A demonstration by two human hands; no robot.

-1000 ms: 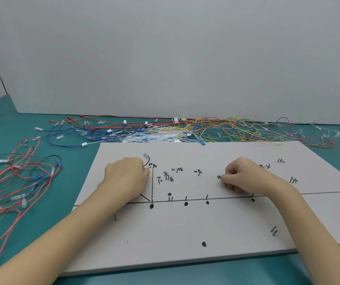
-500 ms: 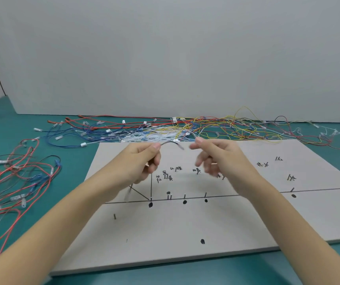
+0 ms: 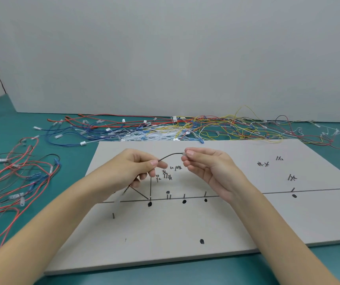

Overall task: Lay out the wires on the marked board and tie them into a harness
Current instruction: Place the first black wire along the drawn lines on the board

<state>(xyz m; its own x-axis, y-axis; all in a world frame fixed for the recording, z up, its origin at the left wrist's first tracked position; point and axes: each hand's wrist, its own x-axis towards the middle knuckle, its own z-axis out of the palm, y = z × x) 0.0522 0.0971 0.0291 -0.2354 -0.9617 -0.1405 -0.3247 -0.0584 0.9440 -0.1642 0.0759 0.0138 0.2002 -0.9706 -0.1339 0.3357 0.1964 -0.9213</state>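
thin dark wire [image 3: 170,155] held in the air above the far-left part of the pale grey marked board [image 3: 237,227], not touching it. visible span arches between the two hands, long axis roughly left-right, parallel to the board's long drawn line [image 3: 267,193].

right hand [image 3: 208,169]: thumb and forefinger pinching the small clear connector [image 3: 184,154] at the wire's right end; other fingers loosely curled. left hand [image 3: 138,167]: thumb and forefinger pressed together on the wire at its left side; the rest of the wire runs down under the palm, and a clear sleeve [image 3: 117,201] hangs below, near the board's left edge.

judgement: wire is being straightened before placing. the drawn line with black dots lies nearer the person than the fingers and below them, so the coming move is down and toward the near edge. both hands about equally near.

outward: loose red, blue, yellow and white wires [image 3: 165,130] heaped along the board's far edge; a red tangle [image 3: 11,177] left of the board on the teal desk [image 3: 41,219].
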